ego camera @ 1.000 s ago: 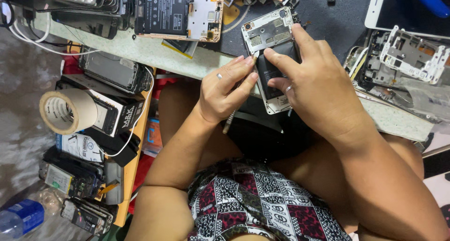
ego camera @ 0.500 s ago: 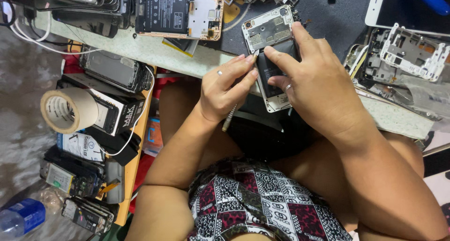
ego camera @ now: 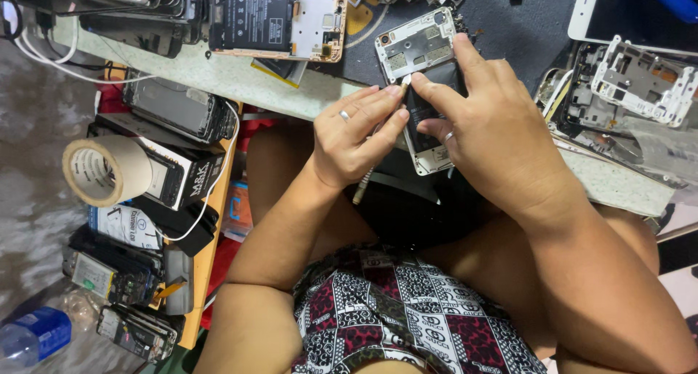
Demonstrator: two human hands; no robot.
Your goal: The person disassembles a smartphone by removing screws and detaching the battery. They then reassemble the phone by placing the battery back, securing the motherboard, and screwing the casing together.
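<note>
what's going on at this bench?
A person has an opened phone at the bench edge. The right hand steadies it; the left hand holds a thin tool with its tip at the phone's circuit board. More dismantled phones lie about, and a tape roll sits on a side shelf.

Over the edge of a pale workbench, the right hand steadies an opened phone while the left hand pinches a thin tool against its battery — another opened phone lies nearby, a tape roll to the left.
</note>
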